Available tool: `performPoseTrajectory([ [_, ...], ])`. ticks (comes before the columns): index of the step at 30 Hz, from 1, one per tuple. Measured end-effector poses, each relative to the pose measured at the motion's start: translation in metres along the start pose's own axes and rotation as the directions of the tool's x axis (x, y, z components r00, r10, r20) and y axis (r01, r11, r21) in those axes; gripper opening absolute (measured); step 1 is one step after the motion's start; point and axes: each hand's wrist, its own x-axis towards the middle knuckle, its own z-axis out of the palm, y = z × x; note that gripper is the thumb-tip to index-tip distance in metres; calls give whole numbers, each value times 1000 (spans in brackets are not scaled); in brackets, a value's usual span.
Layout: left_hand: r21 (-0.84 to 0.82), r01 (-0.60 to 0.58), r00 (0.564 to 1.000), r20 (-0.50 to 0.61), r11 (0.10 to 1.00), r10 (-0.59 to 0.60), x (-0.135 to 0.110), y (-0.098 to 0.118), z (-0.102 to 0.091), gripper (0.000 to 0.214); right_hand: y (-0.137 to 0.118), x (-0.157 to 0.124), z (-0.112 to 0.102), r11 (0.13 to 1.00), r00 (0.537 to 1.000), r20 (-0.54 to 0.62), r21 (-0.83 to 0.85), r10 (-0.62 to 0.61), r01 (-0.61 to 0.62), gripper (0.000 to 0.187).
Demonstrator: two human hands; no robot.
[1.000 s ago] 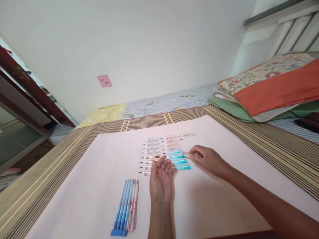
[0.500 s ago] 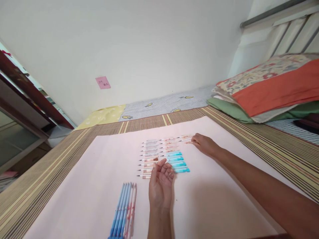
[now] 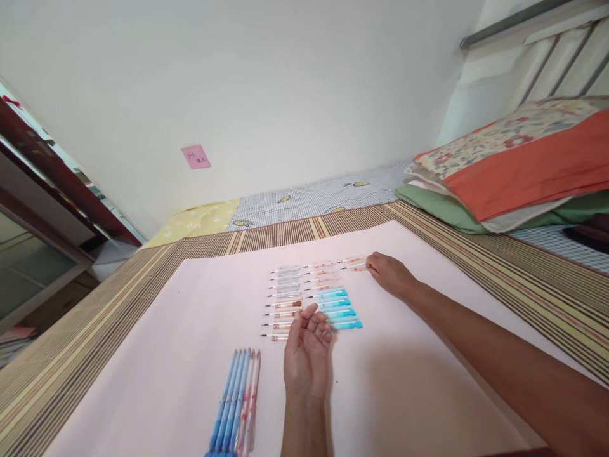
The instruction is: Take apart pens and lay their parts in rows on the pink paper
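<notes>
On a pale pink sheet [image 3: 166, 355] lie rows of pen parts [image 3: 304, 295]: clear caps, thin refills and blue-tipped pieces. My left hand [image 3: 307, 352] rests on its edge near the lowest rows, fingers loosely curled and nothing in it. My right hand [image 3: 390, 274] reaches to the top right of the rows, fingertips pinched on a pinkish pen piece [image 3: 358, 267] lying on the sheet. A bundle of blue and pink pen barrels [image 3: 238, 403] lies side by side to the left of my left forearm.
The sheet lies on a striped mat [image 3: 71, 355] on a bed. Folded bedding and an orange-patterned pillow [image 3: 518, 165] are piled at the right. A white wall with a pink sticky note [image 3: 195, 156] is behind; dark furniture [image 3: 42, 190] stands at left.
My right hand moved from beside the blue-tipped pieces up to the top right of the rows with a pinkish piece. My left hand stayed in place.
</notes>
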Motion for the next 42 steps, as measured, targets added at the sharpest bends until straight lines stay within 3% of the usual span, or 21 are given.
performPoseTrajectory([
  [11, 10, 6, 1000, -30, 1000, -5, -2, 1, 4, 28, 1, 4, 1, 990, 998, 1, -125, -63, 63, 26],
  [33, 3, 29, 999, -42, 1000, -29, -2, -3, 5, 26, -3, 3, 1, 984, 995, -56, -159, -86, 76, 22],
  [36, 2, 18, 999, -42, 1000, -18, -2, -3, 4, 26, -13, -6, -6, 993, 988, -118, -72, -99, 91, 21],
  [39, 8, 20, 999, -42, 1000, -20, -1, -2, 4, 27, -34, -31, -26, 982, 985, -164, 175, -49, 77, 20],
  [40, 12, 22, 999, -41, 1000, -21, -1, -2, 3, 28, -45, -43, -36, 953, 989, -147, 298, -4, 48, 20],
  [42, 22, 23, 999, -31, 999, -22, -1, -2, 3, 30, -70, -75, -58, 827, 998, 4, 558, 70, -60, 16],
])
